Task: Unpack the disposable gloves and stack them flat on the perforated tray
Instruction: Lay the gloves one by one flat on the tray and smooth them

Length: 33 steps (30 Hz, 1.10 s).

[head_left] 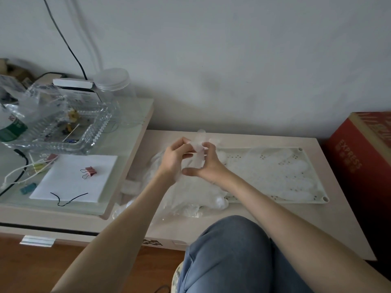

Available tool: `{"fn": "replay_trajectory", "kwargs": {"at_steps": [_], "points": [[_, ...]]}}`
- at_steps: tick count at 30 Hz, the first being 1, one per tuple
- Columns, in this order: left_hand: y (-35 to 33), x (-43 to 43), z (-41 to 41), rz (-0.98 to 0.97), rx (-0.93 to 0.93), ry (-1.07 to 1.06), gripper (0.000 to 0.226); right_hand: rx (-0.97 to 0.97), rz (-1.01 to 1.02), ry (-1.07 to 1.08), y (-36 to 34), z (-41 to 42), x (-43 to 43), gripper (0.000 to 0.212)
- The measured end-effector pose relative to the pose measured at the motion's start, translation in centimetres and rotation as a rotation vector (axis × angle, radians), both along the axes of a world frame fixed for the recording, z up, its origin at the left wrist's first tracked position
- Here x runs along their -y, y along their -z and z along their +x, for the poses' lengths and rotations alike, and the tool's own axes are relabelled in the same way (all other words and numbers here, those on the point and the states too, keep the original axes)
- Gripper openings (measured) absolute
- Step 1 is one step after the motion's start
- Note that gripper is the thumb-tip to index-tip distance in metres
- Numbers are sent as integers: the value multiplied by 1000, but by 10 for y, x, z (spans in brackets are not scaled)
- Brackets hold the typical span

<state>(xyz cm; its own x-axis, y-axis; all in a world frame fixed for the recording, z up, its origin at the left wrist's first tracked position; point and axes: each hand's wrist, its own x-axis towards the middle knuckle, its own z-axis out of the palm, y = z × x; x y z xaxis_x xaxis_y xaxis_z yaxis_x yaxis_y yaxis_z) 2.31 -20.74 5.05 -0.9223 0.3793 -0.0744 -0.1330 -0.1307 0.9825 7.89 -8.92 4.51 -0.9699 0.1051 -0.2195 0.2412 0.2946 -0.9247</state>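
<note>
While loose disposable gloves (190,197) lie heaped nearest the camera, a person's left hand (173,158) and right hand (209,167) pinch one glove (198,148) above them, short of the perforated tray (275,199), where the clingy film could crease rather than settle flat.

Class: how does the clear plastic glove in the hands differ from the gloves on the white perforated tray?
The held clear plastic glove is bunched narrow; the gloves on the white perforated tray lie spread flat. The left hand and right hand pinch the held glove; the tray gloves lie untouched. Both are translucent plastic.
</note>
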Motion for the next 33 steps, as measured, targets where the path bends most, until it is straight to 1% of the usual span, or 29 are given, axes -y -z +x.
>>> {"fn": "replay_trajectory", "kwargs": {"at_steps": [1,2,4,5,7,9,11,12,13,15,16,17,18,19,20,22,23,24,26,27,28,30,32,33], "points": [[-2,-2,0,21,-4,28,8,33,-57,47,0,-2,-1,84],[-4,-3,0,34,-10,53,12,56,-89,68,-1,-4,-4,66],[-8,-4,0,57,-25,106,16,99,-97,87,-4,-7,-10,30],[-9,-4,0,66,-36,127,15,135,-104,118,-6,-7,-14,20],[-7,-5,0,52,-55,128,17,172,-165,186,-9,-6,-28,17],[2,-7,2,-63,-66,74,21,148,-244,220,-12,-3,-47,17],[17,-13,5,-325,-141,29,29,146,-377,282,-16,1,-68,20],[27,-15,5,-500,-181,64,34,145,-446,307,-16,3,-76,22],[36,-17,7,-662,-188,142,41,135,-501,317,-16,5,-83,23],[57,-15,5,-965,-152,368,59,121,-579,305,-17,13,-96,26],[63,-12,4,-1137,-166,489,66,115,-611,295,-18,18,-102,27],[66,-10,2,-1292,-198,571,72,107,-637,286,-17,22,-109,28],[66,-11,0,-1388,-239,594,73,93,-668,280,-17,28,-116,27],[61,-13,0,-1396,-252,541,70,72,-707,269,-17,32,-122,25],[53,-18,3,-1344,-257,437,64,55,-763,270,-16,36,-127,23],[36,-35,7,-1142,-309,204,48,28,-867,256,-12,43,-139,25],[28,-47,9,-1031,-308,156,44,22,-893,244,-10,46,-145,28],[21,-58,11,-897,-258,155,44,17,-910,237,-9,48,-148,33],[9,-79,15,-609,-46,213,53,-3,-913,236,-9,51,-152,45],[6,-91,17,-519,57,250,58,-23,-896,233,-8,54,-155,49],[6,-101,18,-489,132,284,63,-41,-885,231,-8,57,-157,51],[12,-118,18,-527,226,341,66,-77,-888,236,-6,63,-164,50],[19,-131,18,-571,274,376,64,-109,-936,253,-1,68,-171,46],[21,-137,17,-563,291,386,60,-112,-956,275,2,70,-174,43]]}}
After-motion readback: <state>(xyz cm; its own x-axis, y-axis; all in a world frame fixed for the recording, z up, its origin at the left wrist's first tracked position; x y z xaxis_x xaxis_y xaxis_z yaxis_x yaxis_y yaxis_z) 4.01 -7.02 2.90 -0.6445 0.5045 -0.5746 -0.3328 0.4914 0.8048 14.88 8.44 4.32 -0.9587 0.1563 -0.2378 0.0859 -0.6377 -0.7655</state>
